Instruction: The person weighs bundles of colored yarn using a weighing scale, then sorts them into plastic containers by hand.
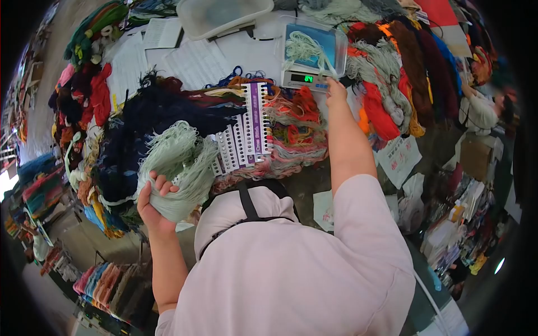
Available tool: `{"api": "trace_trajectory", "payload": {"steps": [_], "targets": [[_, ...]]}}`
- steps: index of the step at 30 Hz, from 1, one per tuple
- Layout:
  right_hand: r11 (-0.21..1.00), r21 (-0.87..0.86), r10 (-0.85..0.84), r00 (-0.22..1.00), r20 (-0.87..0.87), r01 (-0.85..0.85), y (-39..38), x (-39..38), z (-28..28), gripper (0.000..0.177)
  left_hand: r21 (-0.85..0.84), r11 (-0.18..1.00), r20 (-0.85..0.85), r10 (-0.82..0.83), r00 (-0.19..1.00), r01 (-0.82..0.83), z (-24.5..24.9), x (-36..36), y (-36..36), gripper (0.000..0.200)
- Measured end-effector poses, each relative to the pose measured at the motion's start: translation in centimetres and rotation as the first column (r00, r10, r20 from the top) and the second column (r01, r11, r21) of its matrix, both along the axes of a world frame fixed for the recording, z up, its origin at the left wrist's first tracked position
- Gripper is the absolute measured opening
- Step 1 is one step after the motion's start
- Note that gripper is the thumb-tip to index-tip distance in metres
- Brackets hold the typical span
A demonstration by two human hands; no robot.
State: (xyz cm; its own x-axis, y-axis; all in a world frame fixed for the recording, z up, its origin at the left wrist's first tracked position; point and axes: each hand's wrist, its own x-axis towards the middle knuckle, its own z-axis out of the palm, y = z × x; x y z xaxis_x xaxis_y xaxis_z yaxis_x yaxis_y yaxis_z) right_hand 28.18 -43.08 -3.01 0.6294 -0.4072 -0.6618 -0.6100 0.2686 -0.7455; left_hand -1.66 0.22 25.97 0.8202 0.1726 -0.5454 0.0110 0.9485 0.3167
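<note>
My left hand point(156, 201) is closed around a bundle of pale green yarn point(180, 162), whose loose strands hang over dark navy yarn. Out to the right, my right hand point(336, 92) is at the front edge of a digital scale point(305, 79) with lit green digits. Its fingers pinch the end of a smaller pale green yarn hank point(302, 47), which lies in a clear plastic tray point(341, 36) on the scale. Between my hands, white punched thread cards with purple print point(255, 120) hold many coloured threads.
Navy yarn point(126, 140) is heaped on the left, red and grey skeins point(381, 106) on the right. Paper sheets point(199, 61) and a translucent bin point(224, 17) are at the back. Another person point(479, 112) stands at the far right.
</note>
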Motion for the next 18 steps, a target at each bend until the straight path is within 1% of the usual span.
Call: {"api": "trace_trajectory", "payload": {"steps": [1,2,3,4,5,6,7,8,9,10,11,12,13,14,16,17,18], "targets": [[0.996,-0.072,-0.060,0.998,0.007,0.060,0.3,0.0,-0.1,0.029,0.028,1.000,-0.026,-0.008,1.000,0.009,0.1,0.0,0.0,0.023],[0.983,-0.143,-0.116,0.993,0.017,0.118,0.4,-0.1,-0.5,0.023,0.062,0.997,-0.008,-0.044,0.999,0.044,-0.3,-0.2,0.3,0.026],[0.882,-0.472,0.016,0.998,0.066,0.017,-1.2,-0.2,-2.5,0.021,0.075,0.996,-0.002,-0.052,0.999,0.052,-0.3,-0.2,0.2,0.027],[0.670,-0.740,0.166,0.983,0.080,-0.053,-1.5,0.2,-4.3,0.023,0.096,0.994,0.005,-0.051,0.999,0.050,-0.3,0.0,0.1,0.027],[0.571,-0.821,0.284,0.934,0.215,0.016,1.6,-1.2,1.7,0.029,0.071,0.996,0.018,-0.045,0.999,0.044,-0.6,-0.1,0.1,0.030],[0.505,-0.856,0.464,0.800,0.380,0.114,3.7,-1.9,4.4,0.028,0.095,0.995,-0.019,-0.034,0.999,0.036,-0.4,-0.1,-0.1,0.033],[0.688,-0.726,0.471,0.772,0.427,-0.018,7.5,-3.7,9.5,0.023,0.129,0.990,0.001,-0.054,0.999,0.053,-0.5,0.0,-0.3,0.035],[0.867,-0.455,0.444,0.729,0.521,-0.202,10.8,-5.7,13.4,0.019,0.138,0.988,0.029,-0.072,0.997,0.067,-0.3,0.3,-0.6,0.036],[0.897,-0.185,0.437,0.734,0.521,-0.402,14.2,-7.9,17.0,0.018,0.161,0.984,0.047,-0.084,0.995,0.075,0.1,0.5,-1.1,0.037],[0.830,0.103,0.428,0.745,0.512,-0.548,17.4,-10.4,20.6,0.017,0.178,0.980,0.070,-0.098,0.993,0.085,0.6,0.7,-1.5,0.037],[0.668,0.141,0.600,0.641,0.479,-0.731,20.2,-13.0,24.6,0.015,0.190,0.976,0.100,-0.123,0.987,0.102,0.9,0.8,-1.8,0.038],[0.506,0.038,0.755,0.464,0.463,-0.862,22.8,-15.3,27.7,0.020,0.193,0.976,0.109,-0.126,0.986,0.103,1.1,0.5,-1.9,0.038],[0.382,0.028,0.820,0.353,0.450,-0.924,24.5,-17.3,30.2,0.020,0.195,0.975,0.123,-0.130,0.984,0.104,1.3,0.3,-2.0,0.038],[0.250,0.016,0.870,0.231,0.436,-0.968,25.9,-18.7,31.6,0.021,0.197,0.975,0.216,-0.141,0.966,0.098,1.6,0.2,-2.0,0.038],[0.230,-0.239,0.853,0.077,0.516,-0.943,27.9,-21.0,30.8,0.019,0.180,0.981,0.225,-0.109,0.968,0.069,1.8,-1.0,-1.6,0.038],[0.214,-0.246,0.854,0.058,0.518,-0.945,28.2,-21.4,31.0,0.019,0.163,0.985,0.224,-0.090,0.970,0.053,1.9,-1.6,-1.4,0.038],[0.191,-0.268,0.870,0.037,0.491,-0.944,28.3,-21.7,31.1,0.020,0.199,0.980,0.213,-0.062,0.975,0.019,2.4,-2.1,-1.3,0.038]]}}
